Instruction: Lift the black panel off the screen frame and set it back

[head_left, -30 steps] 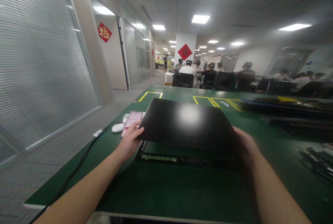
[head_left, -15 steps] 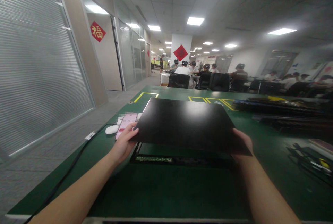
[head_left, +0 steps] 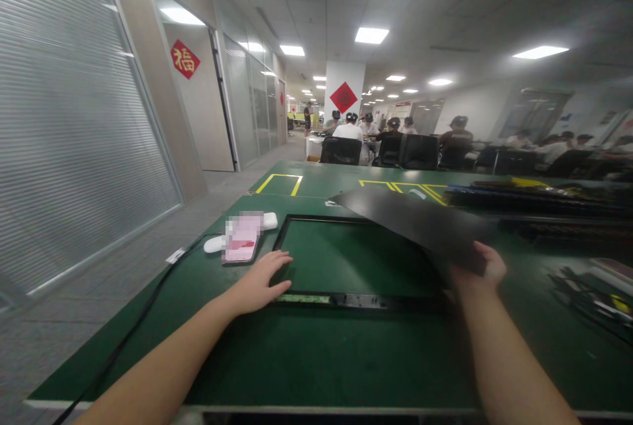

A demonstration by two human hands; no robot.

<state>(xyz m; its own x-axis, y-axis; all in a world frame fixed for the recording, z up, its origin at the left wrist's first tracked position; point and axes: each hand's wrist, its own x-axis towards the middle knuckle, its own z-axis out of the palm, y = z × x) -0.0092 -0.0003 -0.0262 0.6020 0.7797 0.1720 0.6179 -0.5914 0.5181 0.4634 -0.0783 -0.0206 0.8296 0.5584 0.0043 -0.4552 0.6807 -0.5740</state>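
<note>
A thin black sheet [head_left: 415, 217] hangs tilted over the right part of the frame, gripped at its near right corner by my right hand [head_left: 482, 270]. Flat on the green table [head_left: 316, 359] lies a black rectangular frame [head_left: 326, 219], its right side partly hidden under the sheet. Along the frame's near edge runs a green circuit strip [head_left: 306, 298]. My left hand [head_left: 264, 280] is open, fingers apart, over the frame's left near corner; I cannot tell whether it touches.
Left of the frame lie a phone [head_left: 242, 240] and white rounded objects, one a white oval [head_left: 213, 244]. A black cable [head_left: 143, 326] crosses the table's left side. Stacked dark panels [head_left: 534, 198] and tangled cables [head_left: 583, 293] lie at the right. People sit at tables beyond.
The black sheet has swung right and tilted, uncovering much of the frame. My left hand has let go of it and opened; my right hand still holds it.
</note>
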